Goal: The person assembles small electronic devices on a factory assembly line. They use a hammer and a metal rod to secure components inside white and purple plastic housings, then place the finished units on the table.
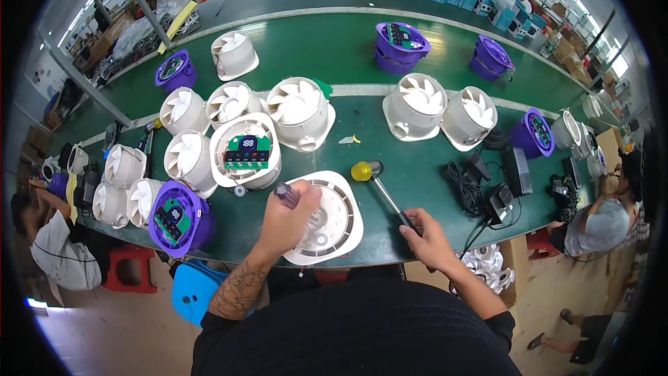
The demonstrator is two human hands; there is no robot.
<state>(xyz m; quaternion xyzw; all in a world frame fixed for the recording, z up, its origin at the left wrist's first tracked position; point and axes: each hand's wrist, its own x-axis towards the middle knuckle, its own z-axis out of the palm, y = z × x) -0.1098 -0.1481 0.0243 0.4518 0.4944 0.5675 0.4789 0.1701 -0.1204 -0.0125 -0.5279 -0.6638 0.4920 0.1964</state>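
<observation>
My left hand (289,219) is closed around a screwdriver (285,196) with a purplish translucent handle; its lower end is hidden by the hand. It is held over a white fan housing (341,212), which lies at the table's near edge with its round inside facing up. In my right hand (428,240), fingers wrapped round the dark grip, is a mallet (387,196). The mallet's yellow-tipped head is just right of the housing's far corner, apart from it. Left of my left hand, a white housing with a green circuit board (245,153) faces up.
White fan units (299,108) stand in rows beyond and left. A purple housing (177,219) with a board sits at the near left. Black adapters and cables (480,181) lie right. More purple units (402,49) are on the green conveyor (313,49). People sit at both sides.
</observation>
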